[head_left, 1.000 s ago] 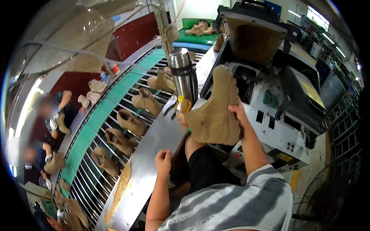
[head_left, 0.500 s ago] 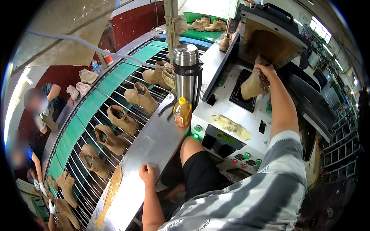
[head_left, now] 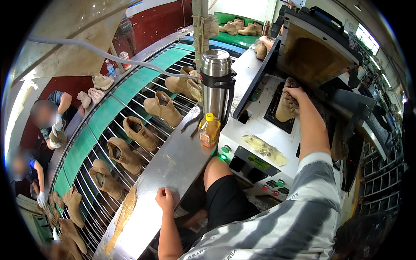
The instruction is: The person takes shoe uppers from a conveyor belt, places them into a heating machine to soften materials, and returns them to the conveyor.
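Right hand grips a tan boot inside the press machine — left hand, clenched, rests on the steel ledge beside it.

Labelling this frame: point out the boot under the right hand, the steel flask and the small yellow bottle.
boot (head_left: pixel 285 109), head view, tan side below the fingers.
steel flask (head_left: pixel 215 93), head view, middle of the body.
yellow bottle (head_left: pixel 209 133), head view, middle of the body.
right hand (head_left: pixel 296 93), head view, back of hand.

right hand: no longer holds the tan boot up near the flask, now presses it down inside the machine | left hand: slid nearer along the steel shelf, curled
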### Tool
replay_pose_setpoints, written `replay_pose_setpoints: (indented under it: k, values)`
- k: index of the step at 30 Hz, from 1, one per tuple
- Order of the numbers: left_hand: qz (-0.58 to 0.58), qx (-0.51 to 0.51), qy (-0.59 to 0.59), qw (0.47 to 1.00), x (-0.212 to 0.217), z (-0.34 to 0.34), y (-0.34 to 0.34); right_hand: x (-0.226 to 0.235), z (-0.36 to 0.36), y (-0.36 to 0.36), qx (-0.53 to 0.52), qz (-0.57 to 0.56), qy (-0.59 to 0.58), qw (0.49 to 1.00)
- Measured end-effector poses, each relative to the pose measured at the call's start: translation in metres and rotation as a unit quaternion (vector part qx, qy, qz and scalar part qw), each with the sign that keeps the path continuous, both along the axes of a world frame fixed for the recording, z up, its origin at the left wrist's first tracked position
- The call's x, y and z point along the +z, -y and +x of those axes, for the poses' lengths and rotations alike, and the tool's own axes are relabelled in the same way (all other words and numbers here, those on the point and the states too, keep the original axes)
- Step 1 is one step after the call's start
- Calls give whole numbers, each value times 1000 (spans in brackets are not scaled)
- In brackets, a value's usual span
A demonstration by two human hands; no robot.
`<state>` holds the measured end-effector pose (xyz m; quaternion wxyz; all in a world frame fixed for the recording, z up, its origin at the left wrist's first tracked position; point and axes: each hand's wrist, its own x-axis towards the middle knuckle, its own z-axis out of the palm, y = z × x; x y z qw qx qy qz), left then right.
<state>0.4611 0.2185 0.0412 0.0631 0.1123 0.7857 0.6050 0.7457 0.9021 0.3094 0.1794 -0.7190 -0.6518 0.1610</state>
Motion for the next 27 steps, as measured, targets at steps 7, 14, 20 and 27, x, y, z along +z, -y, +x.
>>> replay_pose_setpoints:
  k: [7,14,20,27]
  values:
    - [17,4,-3,1000,13,4,-3,9,-15,56,5,-31,104,994]
    - [-66,57,-45,995,13,8,-23,-12,61,172,170,216,60,960]
    - [199,-160,323,911,43,75,-150,-49,222,211,49,319,103,941]
    - [349,-326,424,769,60,129,-241,-9,306,194,-90,268,125,951]
